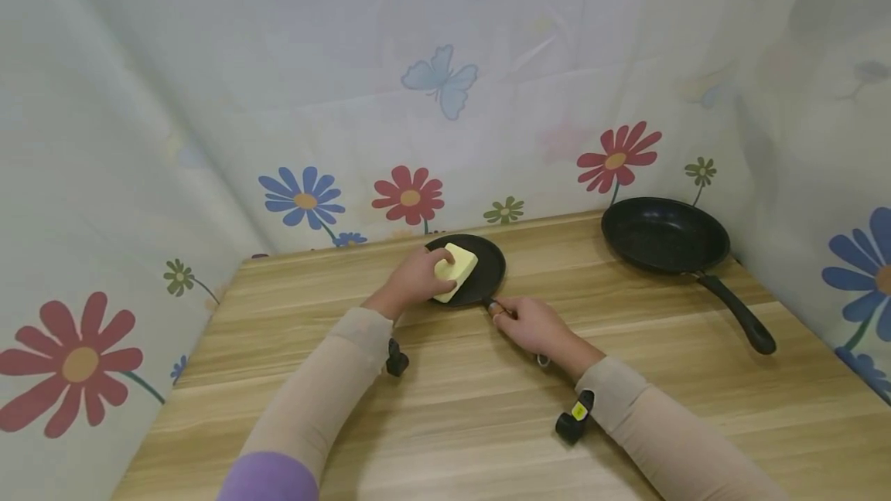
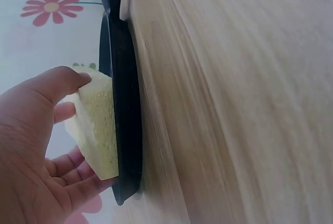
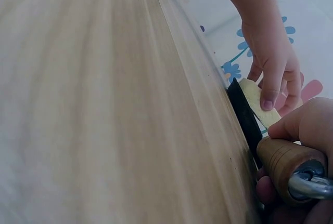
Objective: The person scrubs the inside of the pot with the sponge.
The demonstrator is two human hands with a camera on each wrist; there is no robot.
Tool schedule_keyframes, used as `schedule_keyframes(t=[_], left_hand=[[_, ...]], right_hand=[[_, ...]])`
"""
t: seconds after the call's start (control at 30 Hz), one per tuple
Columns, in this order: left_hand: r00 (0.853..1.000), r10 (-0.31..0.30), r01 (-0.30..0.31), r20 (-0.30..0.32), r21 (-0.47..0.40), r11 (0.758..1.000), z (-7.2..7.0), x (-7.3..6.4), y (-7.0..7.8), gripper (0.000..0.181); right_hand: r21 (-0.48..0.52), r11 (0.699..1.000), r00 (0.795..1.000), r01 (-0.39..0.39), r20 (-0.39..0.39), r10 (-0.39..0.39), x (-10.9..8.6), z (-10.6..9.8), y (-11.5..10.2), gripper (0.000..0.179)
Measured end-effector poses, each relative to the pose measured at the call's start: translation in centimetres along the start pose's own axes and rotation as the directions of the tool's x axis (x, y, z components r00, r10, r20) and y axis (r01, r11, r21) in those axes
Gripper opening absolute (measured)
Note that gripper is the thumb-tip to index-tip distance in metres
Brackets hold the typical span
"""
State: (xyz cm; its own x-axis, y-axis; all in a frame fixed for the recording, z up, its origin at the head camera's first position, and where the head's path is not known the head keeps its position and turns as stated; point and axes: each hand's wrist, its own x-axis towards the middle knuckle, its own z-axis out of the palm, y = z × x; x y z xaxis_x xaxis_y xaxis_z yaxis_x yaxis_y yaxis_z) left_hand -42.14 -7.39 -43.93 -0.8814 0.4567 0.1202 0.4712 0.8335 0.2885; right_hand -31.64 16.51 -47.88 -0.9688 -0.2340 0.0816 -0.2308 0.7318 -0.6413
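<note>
My left hand (image 1: 415, 278) grips a thick pale-yellow sponge (image 1: 461, 263), thumb on one side and fingers on the other. The sponge's flat face lies against the inside of a small, shallow black frying pan (image 1: 493, 263). In the left wrist view the sponge (image 2: 99, 125) meets the pan's low rim (image 2: 127, 120). My right hand (image 1: 534, 325) holds the pan by its handle. Up close in the right wrist view, that handle (image 3: 289, 161) is wooden, with a metal hanging loop (image 3: 312, 186) at its end. Part of the pan lies hidden behind the sponge and left hand.
A larger, deeper black frying pan (image 1: 664, 234) stands at the table's back right corner, its handle (image 1: 738, 314) pointing toward the front right. The wood-grain table (image 1: 445, 424) ends at a white flower-printed curtain (image 1: 334, 122) behind and at both sides.
</note>
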Motion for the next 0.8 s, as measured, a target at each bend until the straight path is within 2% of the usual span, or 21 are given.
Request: schedule_keyframes(t=[0.3, 0.63, 0.8], left_hand=[[1.0, 0.002, -0.002, -0.005, -0.02, 1.0, 0.0, -0.2, -0.3, 0.044], [1.0, 0.009, -0.009, 0.005, -0.003, 1.0, 0.2, 0.1, -1.0, 0.046], [0.999, 0.037, -0.037, 0.007, 0.023, 0.999, 0.3, 0.3, -1.4, 0.047]], right_hand=[[0.002, 1.0, 1.0, -0.016, 0.006, 0.016, -0.1, 0.0, -0.2, 0.044], [0.013, 0.999, 0.999, -0.037, 0.01, 0.037, -0.1, 0.0, -0.2, 0.046], [0.014, 0.999, 0.999, -0.032, 0.014, 0.032, -0.1, 0.0, -0.3, 0.045]])
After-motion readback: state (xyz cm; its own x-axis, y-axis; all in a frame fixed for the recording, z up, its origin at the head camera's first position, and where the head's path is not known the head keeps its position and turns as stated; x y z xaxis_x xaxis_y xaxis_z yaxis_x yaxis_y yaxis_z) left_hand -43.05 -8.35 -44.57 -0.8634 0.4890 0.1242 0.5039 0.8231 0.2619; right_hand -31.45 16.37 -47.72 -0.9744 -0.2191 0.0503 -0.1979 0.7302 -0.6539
